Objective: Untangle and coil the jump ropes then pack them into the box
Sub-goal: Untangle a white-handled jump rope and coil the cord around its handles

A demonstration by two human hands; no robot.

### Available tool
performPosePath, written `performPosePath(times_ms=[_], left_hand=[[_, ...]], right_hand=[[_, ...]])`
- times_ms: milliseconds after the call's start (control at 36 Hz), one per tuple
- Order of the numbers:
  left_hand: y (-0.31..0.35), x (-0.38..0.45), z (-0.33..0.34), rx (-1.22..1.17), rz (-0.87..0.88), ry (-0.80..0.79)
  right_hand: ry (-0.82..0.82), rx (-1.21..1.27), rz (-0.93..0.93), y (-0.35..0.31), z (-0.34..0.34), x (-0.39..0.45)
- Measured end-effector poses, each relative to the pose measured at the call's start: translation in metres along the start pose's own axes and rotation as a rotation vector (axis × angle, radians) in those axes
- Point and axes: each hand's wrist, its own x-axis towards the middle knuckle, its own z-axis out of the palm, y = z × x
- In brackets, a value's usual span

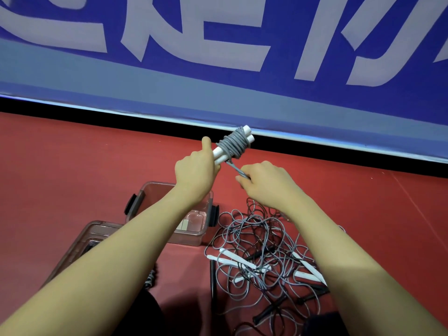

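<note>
Above box (194, 235) | left hand (194, 170) grips handles (219, 154) | right hand (264, 181) pinches rope end (236, 169)

2 bare forearms, left hand (194, 172) and right hand (264, 183), no sleeves, rings or watch in view.

Both bare forearms stretched forward from lower corners, converging mid-frame. Left hand (194, 169) raised, fingers curled round white handles (219, 154) of coiled rope, thumb up and extended along them. Right hand (265, 180) just beside and slightly lower, knuckles up, fingertips pinching grey cord end (236, 169) running off coil. Hands close together, not touching. Wrists straight, no sleeves visible.
</note>
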Motion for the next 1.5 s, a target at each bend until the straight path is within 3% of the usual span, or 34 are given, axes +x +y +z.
performPosePath(times_ms=[167,389,528,694,778,889,972,1139,1500], left_hand=[[0.002,-0.002,0.01,0.137,0.035,-0.048],[0.003,-0.008,0.015,0.346,0.287,-0.124],[0.004,-0.005,0.012,0.386,0.452,-0.106],[-0.012,0.004,0.015,0.309,0.634,0.083],[-0.004,-0.003,0.001,0.303,0.62,0.012],[0.0,-0.002,0.007,0.283,0.558,-0.192],[-0.004,-0.004,0.008,0.169,0.729,-0.072],[-0.008,-0.005,0.007,0.089,0.913,-0.06],[-0.014,-0.003,0.011,0.233,0.819,-0.03]], right_hand=[[0.078,-0.121,-0.092,-0.003,-0.008,-0.007],[0.217,-0.329,-0.205,0.005,-0.015,-0.01],[0.171,-0.163,-0.041,0.009,-0.013,-0.007],[0.089,0.16,0.041,0.011,-0.007,-0.004],[0.143,0.285,0.076,0.014,-0.006,-0.001],[0.25,0.303,0.125,0.02,-0.008,-0.001],[0.242,0.245,0.091,0.018,-0.006,-0.002],[0.221,0.222,0.065,0.02,-0.003,-0.001],[0.078,0.717,-0.001,0.027,-0.002,-0.004]])
